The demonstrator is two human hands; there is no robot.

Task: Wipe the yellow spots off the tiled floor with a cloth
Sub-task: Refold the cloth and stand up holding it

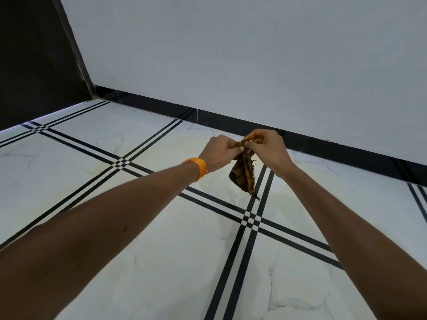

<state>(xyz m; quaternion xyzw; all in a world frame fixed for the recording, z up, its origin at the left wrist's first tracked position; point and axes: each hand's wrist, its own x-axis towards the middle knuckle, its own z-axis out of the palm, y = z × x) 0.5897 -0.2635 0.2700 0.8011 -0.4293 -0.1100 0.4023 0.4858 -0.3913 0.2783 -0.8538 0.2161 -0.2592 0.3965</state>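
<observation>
A small dark cloth [244, 174] stained yellow-brown, with frayed edges, hangs in the air above the floor. My left hand [219, 150], with an orange band at its wrist, and my right hand [268, 146] both pinch the cloth's top edge, fingertips almost touching. The white marble-look tiled floor [161, 262] has black double stripes crossing it. A faint yellowish film lies on the tile below and left of my hands [184, 144] and around the tile under the cloth; no sharp yellow spots stand out.
A plain white wall [231, 54] with a black skirting strip [231, 122] runs close behind my hands. A dark panel or doorway [34, 65] fills the far left corner. Both forearms stretch forward over the tiles.
</observation>
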